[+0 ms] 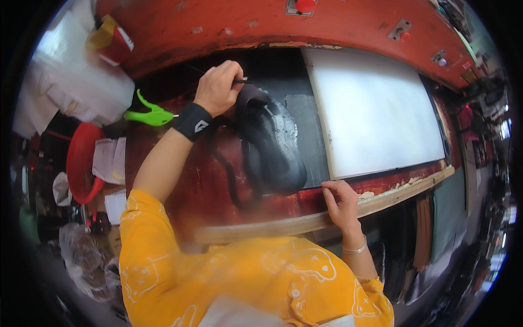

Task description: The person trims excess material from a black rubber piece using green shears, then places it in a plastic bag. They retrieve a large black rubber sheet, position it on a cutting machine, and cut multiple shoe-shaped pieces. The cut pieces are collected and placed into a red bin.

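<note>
My left hand [219, 87], in a black wristband, is closed around a thin dark stick-like tool [239, 81]. Its tip end is near the far end of a glossy black piece [278, 150], long and rounded, shaped rather like a shoe sole. That piece lies over a dark grey flat sheet [306, 139] on the worn red tabletop [185, 180]. At the table's front side, my right hand [341, 204] has its fingers bent together at the sheet's near corner; what they pinch, if anything, is too small to tell.
A white panel [381, 114] lies to the right of the black piece. Behind rises a red machine housing [229, 24] with knobs. On the left are a green clamp [150, 111], a white plastic container [81, 76] and a red basin [81, 163]. A wooden strip [392, 199] edges the table.
</note>
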A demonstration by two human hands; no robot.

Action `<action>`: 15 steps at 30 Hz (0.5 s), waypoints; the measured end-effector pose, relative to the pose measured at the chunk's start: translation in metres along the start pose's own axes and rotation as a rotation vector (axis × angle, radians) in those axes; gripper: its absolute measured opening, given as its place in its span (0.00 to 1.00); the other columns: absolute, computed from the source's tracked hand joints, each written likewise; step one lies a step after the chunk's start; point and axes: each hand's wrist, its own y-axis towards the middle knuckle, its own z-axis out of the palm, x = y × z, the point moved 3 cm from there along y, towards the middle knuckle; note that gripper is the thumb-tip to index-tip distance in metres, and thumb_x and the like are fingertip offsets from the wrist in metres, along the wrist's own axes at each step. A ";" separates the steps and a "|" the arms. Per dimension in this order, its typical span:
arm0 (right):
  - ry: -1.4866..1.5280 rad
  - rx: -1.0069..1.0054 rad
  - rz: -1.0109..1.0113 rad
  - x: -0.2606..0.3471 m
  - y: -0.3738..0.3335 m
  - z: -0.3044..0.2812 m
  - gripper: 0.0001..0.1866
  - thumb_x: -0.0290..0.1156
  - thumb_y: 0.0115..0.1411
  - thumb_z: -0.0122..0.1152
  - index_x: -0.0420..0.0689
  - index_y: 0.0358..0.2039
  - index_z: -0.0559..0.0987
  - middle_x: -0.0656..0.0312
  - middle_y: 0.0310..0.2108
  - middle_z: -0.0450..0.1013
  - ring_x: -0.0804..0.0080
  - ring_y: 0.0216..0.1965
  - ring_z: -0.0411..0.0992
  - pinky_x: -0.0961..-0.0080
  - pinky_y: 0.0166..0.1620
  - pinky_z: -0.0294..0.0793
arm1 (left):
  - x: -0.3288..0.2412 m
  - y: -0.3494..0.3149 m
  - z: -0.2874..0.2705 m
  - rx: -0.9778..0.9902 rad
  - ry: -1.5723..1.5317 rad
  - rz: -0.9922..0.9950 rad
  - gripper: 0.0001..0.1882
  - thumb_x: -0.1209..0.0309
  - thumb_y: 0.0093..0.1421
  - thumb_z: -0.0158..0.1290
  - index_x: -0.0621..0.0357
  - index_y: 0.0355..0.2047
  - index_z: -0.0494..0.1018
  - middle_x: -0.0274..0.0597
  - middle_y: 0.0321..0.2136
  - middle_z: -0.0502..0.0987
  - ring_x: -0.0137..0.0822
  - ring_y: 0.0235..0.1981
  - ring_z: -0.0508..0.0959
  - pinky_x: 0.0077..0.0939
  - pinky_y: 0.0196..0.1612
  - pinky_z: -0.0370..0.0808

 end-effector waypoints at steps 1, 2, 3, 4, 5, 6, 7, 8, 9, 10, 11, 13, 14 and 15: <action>0.008 0.019 -0.039 0.002 0.005 -0.003 0.07 0.19 0.50 0.58 0.41 0.31 0.78 0.55 0.28 0.74 0.58 0.29 0.72 0.70 0.33 0.71 | -0.016 0.002 -0.022 -0.113 -0.053 0.013 0.08 0.73 0.53 0.54 0.56 0.31 0.66 0.42 0.26 0.70 0.43 0.26 0.73 0.31 0.30 0.71; 0.017 0.040 -0.055 0.003 0.011 -0.005 0.07 0.19 0.50 0.58 0.41 0.31 0.77 0.55 0.28 0.74 0.58 0.29 0.72 0.70 0.33 0.71 | -0.033 0.004 -0.044 -0.224 -0.106 0.032 0.07 0.73 0.55 0.54 0.56 0.32 0.66 0.40 0.25 0.70 0.40 0.24 0.73 0.29 0.29 0.71; 0.031 0.062 -0.122 0.005 0.017 -0.008 0.08 0.18 0.50 0.58 0.41 0.31 0.77 0.55 0.28 0.74 0.58 0.29 0.71 0.70 0.33 0.71 | -0.045 0.006 -0.068 -0.339 -0.269 -0.054 0.08 0.72 0.56 0.52 0.56 0.34 0.66 0.38 0.25 0.69 0.35 0.23 0.72 0.25 0.28 0.69; 0.043 0.089 -0.168 0.006 0.024 -0.010 0.08 0.18 0.49 0.58 0.41 0.31 0.77 0.56 0.28 0.74 0.58 0.29 0.71 0.70 0.33 0.71 | -0.055 0.005 -0.091 -0.455 -0.433 -0.138 0.08 0.71 0.58 0.51 0.56 0.37 0.66 0.35 0.25 0.68 0.29 0.23 0.70 0.22 0.26 0.68; 0.052 0.122 -0.209 0.007 0.031 -0.011 0.08 0.18 0.49 0.58 0.42 0.31 0.77 0.56 0.28 0.74 0.58 0.29 0.71 0.69 0.33 0.70 | -0.063 0.000 -0.112 -0.425 -0.534 -0.237 0.09 0.71 0.59 0.50 0.56 0.39 0.65 0.34 0.25 0.67 0.26 0.23 0.69 0.21 0.24 0.67; 0.062 0.147 -0.263 0.008 0.037 -0.013 0.08 0.18 0.48 0.58 0.42 0.31 0.77 0.56 0.28 0.73 0.58 0.29 0.71 0.69 0.33 0.70 | -0.068 -0.009 -0.128 -0.412 -0.626 -0.351 0.10 0.71 0.60 0.49 0.57 0.42 0.64 0.32 0.25 0.66 0.22 0.22 0.68 0.20 0.22 0.66; 0.070 0.175 -0.313 0.008 0.044 -0.013 0.08 0.18 0.48 0.58 0.42 0.31 0.77 0.56 0.28 0.73 0.58 0.29 0.71 0.69 0.33 0.70 | -0.071 -0.019 -0.132 -0.313 -0.618 -0.469 0.11 0.71 0.60 0.48 0.57 0.42 0.64 0.33 0.25 0.66 0.22 0.20 0.67 0.18 0.19 0.65; 0.078 0.204 -0.363 0.007 0.050 -0.013 0.09 0.18 0.48 0.58 0.42 0.31 0.77 0.56 0.28 0.73 0.58 0.29 0.70 0.69 0.33 0.70 | -0.070 -0.032 -0.134 -0.279 -0.591 -0.586 0.11 0.70 0.61 0.48 0.57 0.43 0.64 0.33 0.24 0.66 0.21 0.18 0.65 0.17 0.17 0.64; 0.076 0.234 -0.394 0.006 0.056 -0.012 0.08 0.19 0.48 0.58 0.43 0.31 0.77 0.56 0.28 0.73 0.58 0.30 0.70 0.68 0.33 0.70 | -0.068 -0.049 -0.122 -0.178 -0.567 -0.688 0.10 0.70 0.61 0.48 0.55 0.42 0.64 0.32 0.24 0.65 0.20 0.15 0.63 0.15 0.15 0.61; 0.075 0.265 -0.424 0.005 0.060 -0.010 0.08 0.20 0.49 0.58 0.43 0.31 0.77 0.56 0.28 0.73 0.58 0.30 0.70 0.68 0.33 0.70 | -0.062 -0.065 -0.102 -0.043 -0.596 -0.850 0.09 0.69 0.61 0.48 0.53 0.41 0.64 0.32 0.23 0.65 0.21 0.14 0.62 0.16 0.15 0.60; 0.084 0.291 -0.450 0.004 0.063 -0.008 0.07 0.21 0.49 0.58 0.43 0.31 0.77 0.56 0.28 0.73 0.57 0.30 0.70 0.67 0.34 0.70 | -0.052 -0.082 -0.075 0.091 -0.701 -1.069 0.07 0.69 0.61 0.48 0.53 0.38 0.64 0.31 0.22 0.64 0.20 0.15 0.62 0.16 0.14 0.58; 0.073 0.351 -0.481 0.001 0.067 -0.002 0.07 0.21 0.49 0.60 0.42 0.31 0.77 0.56 0.28 0.73 0.58 0.31 0.71 0.69 0.35 0.70 | -0.037 -0.099 -0.035 0.189 -0.043 -0.859 0.14 0.66 0.58 0.51 0.58 0.42 0.67 0.45 0.27 0.74 0.40 0.29 0.75 0.33 0.33 0.72; 0.065 0.367 -0.482 -0.001 0.067 0.000 0.07 0.22 0.50 0.60 0.42 0.31 0.78 0.55 0.28 0.74 0.58 0.31 0.71 0.70 0.35 0.71 | -0.026 -0.114 -0.019 0.308 0.010 -1.104 0.20 0.63 0.55 0.55 0.60 0.45 0.68 0.52 0.37 0.74 0.50 0.42 0.74 0.37 0.48 0.69; 0.077 0.383 -0.501 -0.002 0.067 0.003 0.07 0.22 0.50 0.60 0.42 0.32 0.78 0.55 0.29 0.74 0.58 0.31 0.71 0.70 0.35 0.71 | -0.023 -0.121 -0.007 0.316 0.264 -1.052 0.22 0.61 0.53 0.57 0.59 0.45 0.69 0.51 0.44 0.71 0.51 0.47 0.72 0.40 0.49 0.70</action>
